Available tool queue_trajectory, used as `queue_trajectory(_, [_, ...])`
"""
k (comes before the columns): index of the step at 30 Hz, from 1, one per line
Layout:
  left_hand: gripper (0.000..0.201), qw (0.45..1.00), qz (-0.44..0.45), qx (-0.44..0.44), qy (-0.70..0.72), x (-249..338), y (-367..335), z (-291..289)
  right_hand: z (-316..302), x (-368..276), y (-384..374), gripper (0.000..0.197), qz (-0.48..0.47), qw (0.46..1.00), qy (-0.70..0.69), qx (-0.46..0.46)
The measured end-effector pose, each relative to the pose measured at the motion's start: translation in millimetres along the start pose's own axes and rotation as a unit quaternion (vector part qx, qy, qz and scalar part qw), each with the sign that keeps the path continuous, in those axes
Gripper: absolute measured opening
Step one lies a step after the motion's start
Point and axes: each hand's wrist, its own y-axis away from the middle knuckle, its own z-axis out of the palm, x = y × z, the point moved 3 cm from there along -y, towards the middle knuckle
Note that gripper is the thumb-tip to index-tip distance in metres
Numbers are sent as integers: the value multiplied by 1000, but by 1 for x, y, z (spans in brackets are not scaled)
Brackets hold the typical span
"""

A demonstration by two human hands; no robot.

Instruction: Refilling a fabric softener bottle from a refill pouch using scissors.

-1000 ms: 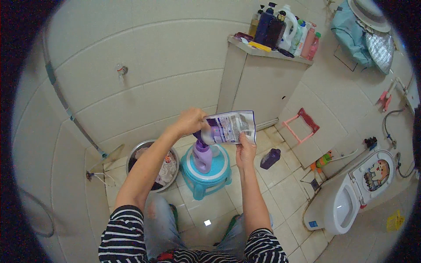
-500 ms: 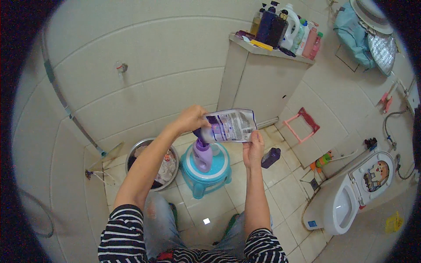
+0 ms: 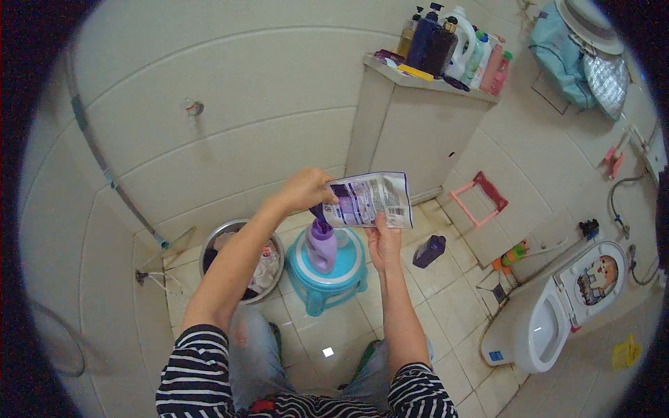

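My left hand (image 3: 306,189) grips the spout end of a purple-and-white refill pouch (image 3: 369,200), fingers closed. The pouch lies nearly level, its purple spout tipped down to the mouth of a lilac bottle (image 3: 321,249). Whether liquid is flowing cannot be seen. My right hand (image 3: 384,242) pinches the pouch's lower edge, its thumb on the printed face. Upright on a blue plastic stool (image 3: 352,268) stands the bottle, with a small clear cap (image 3: 341,238) beside it.
Left of the stool sits a metal basin (image 3: 279,279) of clothes. A dark purple bottle (image 3: 429,251) is on the tiled floor at right. Farther right are a toilet (image 3: 519,338) and a pink folding stool (image 3: 481,198). Several bottles crowd the cabinet (image 3: 428,129).
My right hand has shifted left along the pouch's lower edge, from its corner toward the middle. My left hand and the lilac bottle stay nearly in place.
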Motion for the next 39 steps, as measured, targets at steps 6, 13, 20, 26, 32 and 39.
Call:
queue_trajectory(6, [32, 999, -24, -4, -41, -1, 2, 2, 20, 0, 5, 31, -19, 989, -140, 47])
queue_trajectory(13, [33, 999, -21, 16, 24, -20, -1, 6, 16, 28, -1, 32, 29, 999, -28, -10])
queue_trajectory(20, [22, 999, -19, 32, 2, -13, 4, 0, 28, 31, 3, 31, 17, 999, 9, 25])
queue_trajectory(26, [21, 999, -32, 17, 18, -13, 1, 2, 30, 36, 1, 30, -19, 999, -12, 33])
queue_trajectory(32, [23, 999, -9, 39, -2, -19, 3, 4, 42, 35, 6, 39, 30, 999, -10, -30])
queue_trajectory(39, [32, 999, -25, 15, 25, -21, 2, 9, 35, 45, 2, 38, 29, 999, 38, 12])
